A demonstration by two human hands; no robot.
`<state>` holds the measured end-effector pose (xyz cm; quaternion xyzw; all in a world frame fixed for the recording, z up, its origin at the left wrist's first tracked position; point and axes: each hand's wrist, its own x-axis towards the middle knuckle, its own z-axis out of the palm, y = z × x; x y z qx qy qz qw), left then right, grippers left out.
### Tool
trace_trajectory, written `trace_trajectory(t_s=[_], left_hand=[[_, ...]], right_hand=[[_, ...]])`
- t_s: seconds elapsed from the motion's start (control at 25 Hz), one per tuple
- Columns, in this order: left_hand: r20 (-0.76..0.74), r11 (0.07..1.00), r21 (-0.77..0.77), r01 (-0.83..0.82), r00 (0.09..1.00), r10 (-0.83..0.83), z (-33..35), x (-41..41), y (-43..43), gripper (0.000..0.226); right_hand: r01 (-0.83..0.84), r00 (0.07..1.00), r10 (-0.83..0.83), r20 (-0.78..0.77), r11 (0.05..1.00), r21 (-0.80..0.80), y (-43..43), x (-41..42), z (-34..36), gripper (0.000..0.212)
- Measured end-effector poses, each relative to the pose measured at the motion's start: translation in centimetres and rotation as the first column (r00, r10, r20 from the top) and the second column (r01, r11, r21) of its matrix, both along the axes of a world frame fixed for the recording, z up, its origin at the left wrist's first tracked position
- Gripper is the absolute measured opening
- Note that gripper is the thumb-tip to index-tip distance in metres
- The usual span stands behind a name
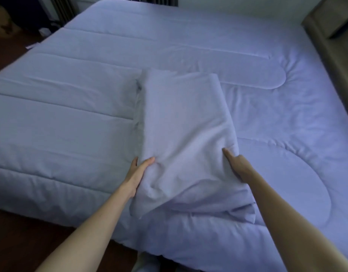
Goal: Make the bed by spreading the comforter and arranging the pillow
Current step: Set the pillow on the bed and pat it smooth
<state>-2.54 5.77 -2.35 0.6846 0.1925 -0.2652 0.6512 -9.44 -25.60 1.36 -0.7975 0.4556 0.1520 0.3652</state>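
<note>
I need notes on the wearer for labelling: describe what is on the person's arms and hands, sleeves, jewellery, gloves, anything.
Both forearms are bare all the way to the bottom edge of the picture, with no sleeve in view. The left hand and the right hand wear no gloves. No watch, bracelet or ring shows on the parts visible, though some fingers are hidden by the pillow.

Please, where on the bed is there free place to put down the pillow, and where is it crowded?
The comforter lies bare left of the pillow, toward the floor-side edge, and bare beyond it toward the far end. The right side, toward the brown furniture, is bare too. It is crowded only at the near edge, where the left hand and right hand grip the pillow.
</note>
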Motion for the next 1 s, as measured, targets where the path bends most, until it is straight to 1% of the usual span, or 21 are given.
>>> trace_trajectory(t_s=[0.08,0.12,0.16,0.24,0.28,0.32,0.36,0.4,0.44,0.48,0.52,0.56,0.6,0.68,0.72,0.76,0.8,0.84,0.88,0.92,1.0], left_hand=[[0.066,0.998,0.061,0.035,0.997,-0.039,0.7,1.1,1.2,0.058],[0.093,0.992,0.114,0.051,0.994,-0.061,1.3,1.9,2.4,0.062],[0.107,0.981,0.169,0.095,0.988,-0.113,1.7,2.9,4.1,0.070],[0.059,0.938,0.267,0.222,0.968,-0.245,2.5,4.2,7.5,0.078],[0.008,0.877,0.383,0.288,0.949,-0.315,2.7,4.5,8.6,0.080],[-0.009,0.746,0.597,0.296,0.932,-0.363,2.5,4.3,9.0,0.083],[0.064,0.543,0.817,0.195,0.905,-0.420,1.6,3.6,8.7,0.081],[0.205,0.375,0.927,0.019,0.812,-0.547,0.8,2.1,7.4,0.075],[0.289,0.316,0.946,-0.069,0.617,-0.732,0.4,0.1,5.3,0.070],[0.303,0.301,0.952,-0.064,0.368,-0.879,0.2,-1.7,3.1,0.066],[0.264,0.264,0.964,-0.022,0.140,-0.954,-0.1,-3.1,1.3,0.065],[0.214,0.214,0.977,0.020,0.004,-0.977,-0.4,-3.7,0.1,0.065],[0.168,0.166,0.985,0.052,-0.039,-0.985,-0.5,-3.2,-0.6,0.065],[0.143,0.144,0.988,0.049,0.020,-0.989,-0.8,0.2,-1.0,0.061],[0.127,0.129,0.991,0.037,0.057,-0.990,-0.8,2.2,-1.0,0.060],[0.104,0.107,0.994,0.031,0.089,-0.991,-0.8,4.4,-1.1,0.058],[0.078,0.082,0.996,0.030,0.120,-0.990,-0.8,6.7,-1.3,0.058],[0.055,0.060,0.998,0.032,0.143,-0.988,-0.6,8.8,-1.6,0.058],[0.030,0.037,0.999,0.039,0.158,-0.987,-0.5,11.0,-2.2,0.058],[0.014,0.025,0.998,0.056,0.174,-0.985,-0.3,13.0,-2.7,0.060],[0.024,0.036,0.998,0.059,0.197,-0.980,-0.1,16.9,-3.9,0.065]], right_hand=[[-0.071,0.997,0.071,-0.006,0.997,-0.033,1.2,-0.3,-0.1,0.078],[-0.102,0.995,0.103,0.014,0.994,-0.032,1.9,-0.6,0.2,0.073],[-0.107,0.994,0.105,0.037,0.993,0.042,2.5,-1.0,0.2,0.069],[-0.085,0.996,0.087,0.009,0.946,0.313,3.7,-1.9,0.0,0.065],[-0.073,0.995,0.096,-0.032,0.901,0.427,4.3,-2.2,0.0,0.067],[-0.055,0.994,0.092,-0.052,0.873,0.485,4.5,-2.2,-0.3,0.073],[-0.031,0.998,0.051,-0.027,0.870,0.492,4.7,-2.0,-0.5,0.080],[0.007,0.999,-0.027,0.038,0.892,0.453,4.6,-1.6,-0.8,0.085],[0.054,0.983,-0.112,0.143,0.931,0.362,4.2,-1.0,-1.3,0.087],[0.089,0.957,-0.152,0.245,0.964,0.251,3.9,-0.2,-1.8,0.084],[0.090,0.940,-0.129,0.316,0.987,0.134,3.6,0.6,-2.2,0.078],[0.058,0.936,-0.059,0.347,0.998,0.012,3.6,1.2,-2.3,0.072],[0.005,0.932,0.039,0.360,0.993,-0.121,3.9,1.7,-2.3,0.068],[-0.142,0.887,0.296,0.355,0.905,-0.401,5.5,2.2,-2.1,0.066],[-0.262,0.816,0.473,0.332,0.815,-0.517,7.0,2.1,-2.3,0.065],[-0.415,0.685,0.672,0.280,0.676,-0.608,9.0,1.7,-2.5,0.063],[-0.569,0.511,0.839,0.188,0.494,-0.657,10.8,1.4,-3.2,0.061],[-0.668,0.352,0.932,0.085,0.314,-0.675,12.0,1.3,-4.1,0.060],[-0.716,0.282,0.959,0.008,0.217,-0.663,12.2,2.1,-4.5,0.060],[-0.735,0.307,0.951,-0.021,0.223,-0.640,11.3,4.0,-4.5,0.060],[-0.707,0.461,0.886,-0.045,0.337,-0.621,7.7,8.8,-4.5,0.062]])
